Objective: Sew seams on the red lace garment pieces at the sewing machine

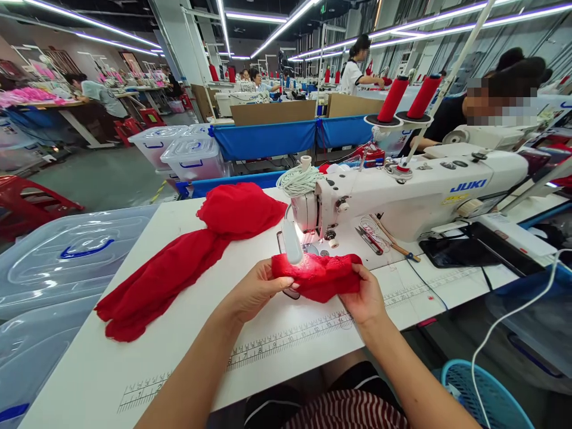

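Both my hands hold a small piece of red lace fabric [319, 275] on the white table, just in front of the needle area of a white JUKI sewing machine [415, 187]. My left hand [257, 289] pinches its left edge, fingers closed. My right hand [366, 295] grips its right edge, fingers curled over the cloth. The machine's small lamp [291, 241] shines on the fabric. A long heap of red fabric [187, 256] lies to the left on the table.
Thread snips [369, 238] and a pencil-like tool [397, 241] lie by the machine base. Two red thread cones [409, 95] stand behind it, with a coil of white cord [298, 179]. Clear plastic bins [67, 256] sit at left, a blue basket [487, 396] lower right. Other people work nearby.
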Motion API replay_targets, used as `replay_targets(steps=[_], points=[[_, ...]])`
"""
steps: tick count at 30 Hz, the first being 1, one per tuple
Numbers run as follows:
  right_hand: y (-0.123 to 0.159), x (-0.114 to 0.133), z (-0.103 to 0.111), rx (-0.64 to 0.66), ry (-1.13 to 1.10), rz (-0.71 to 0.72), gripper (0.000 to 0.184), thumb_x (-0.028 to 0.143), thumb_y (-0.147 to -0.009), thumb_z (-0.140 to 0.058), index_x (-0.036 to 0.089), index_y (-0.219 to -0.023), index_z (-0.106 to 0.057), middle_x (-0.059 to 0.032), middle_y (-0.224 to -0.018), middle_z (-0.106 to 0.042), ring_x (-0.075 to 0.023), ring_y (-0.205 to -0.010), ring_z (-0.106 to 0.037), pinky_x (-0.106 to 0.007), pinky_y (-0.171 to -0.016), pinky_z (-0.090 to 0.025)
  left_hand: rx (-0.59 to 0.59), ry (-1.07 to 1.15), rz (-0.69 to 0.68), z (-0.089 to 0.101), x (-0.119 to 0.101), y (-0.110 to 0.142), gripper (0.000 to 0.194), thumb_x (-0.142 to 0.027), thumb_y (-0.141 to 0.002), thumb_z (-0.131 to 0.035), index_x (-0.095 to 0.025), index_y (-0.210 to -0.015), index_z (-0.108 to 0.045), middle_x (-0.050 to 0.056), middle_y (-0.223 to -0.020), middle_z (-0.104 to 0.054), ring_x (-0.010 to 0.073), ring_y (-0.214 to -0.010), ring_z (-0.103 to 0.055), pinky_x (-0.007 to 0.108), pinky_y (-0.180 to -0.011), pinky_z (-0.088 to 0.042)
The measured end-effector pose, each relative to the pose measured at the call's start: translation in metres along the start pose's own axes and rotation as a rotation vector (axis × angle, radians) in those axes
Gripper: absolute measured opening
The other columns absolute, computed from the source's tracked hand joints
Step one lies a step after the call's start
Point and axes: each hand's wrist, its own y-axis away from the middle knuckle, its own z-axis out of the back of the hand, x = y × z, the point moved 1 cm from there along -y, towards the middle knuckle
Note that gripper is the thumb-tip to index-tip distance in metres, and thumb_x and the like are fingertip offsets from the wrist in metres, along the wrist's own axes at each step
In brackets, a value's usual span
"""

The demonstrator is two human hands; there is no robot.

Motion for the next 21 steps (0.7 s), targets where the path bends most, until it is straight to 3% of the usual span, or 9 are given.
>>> replay_targets(steps=[6, 12, 17, 19, 21], points=[[0.005, -0.002, -0.007, -0.015, 0.013, -0.004, 0.008, 0.014, -0.064, -0.062, 0.017, -0.069, -0.067, -0.0012, -0.072, -0.073, -0.0171, -0.075, -0.068, -0.03, -0.079, -0.055, -0.056, 0.124, -0.044, 0.006, 0.002, -0.006, 0.007, -0.02, -0.072, -0.073, -0.016, -0.077, -0.071, 0.004, -0.077, -0.07, 0.0137, -0.074, -0.061, 0.024, -0.075, -0.047], [0.009, -0.002, -0.011, -0.002, 0.058, -0.053, 0.013, 0.016, -0.068, -0.059, 0.016, -0.077, -0.068, -0.0051, -0.081, -0.074, -0.0242, -0.081, -0.068, -0.043, -0.077, -0.054, -0.131, 0.273, -0.081, 0.015, 0.012, -0.017, 0.018, -0.025, -0.081, -0.066, -0.016, -0.096, -0.07, 0.008, -0.093, -0.071, 0.0181, -0.093, -0.062, 0.029, -0.088, -0.046], [0.006, -0.001, -0.01, -0.001, 0.088, -0.065, 0.013, 0.019, -0.069, -0.058, 0.017, -0.079, -0.066, -0.0051, -0.086, -0.074, -0.025, -0.085, -0.067, -0.044, -0.078, -0.053, -0.212, 0.264, -0.065, 0.017, 0.017, -0.02, 0.02, -0.027, -0.077, -0.068, -0.018, -0.094, -0.067, 0.006, -0.093, -0.07, 0.0172, -0.091, -0.062, 0.03, -0.086, -0.047], [0.01, 0.0, -0.009, 0.059, 0.18, 0.051, 0.013, 0.021, -0.071, -0.056, 0.019, -0.081, -0.065, -0.0034, -0.086, -0.073, -0.0234, -0.084, -0.067, -0.042, -0.078, -0.053, -0.263, 0.066, -0.054, 0.018, 0.015, -0.021, 0.025, -0.036, -0.077, -0.064, -0.019, -0.095, -0.064, 0.006, -0.095, -0.069, 0.0182, -0.087, -0.062, 0.031, -0.08, -0.049], [0.018, -0.001, -0.009, 0.286, 0.454, 0.305, 0.016, 0.023, -0.077, -0.049, 0.022, -0.085, -0.064, -0.0015, -0.088, -0.071, -0.0208, -0.086, -0.066, -0.04, -0.08, -0.053, -0.328, -0.21, -0.03, 0.023, 0.01, -0.02, 0.033, -0.046, -0.079, -0.056, -0.019, -0.096, -0.063, 0.007, -0.093, -0.068, 0.0205, -0.082, -0.063, 0.034, -0.073, -0.049]])
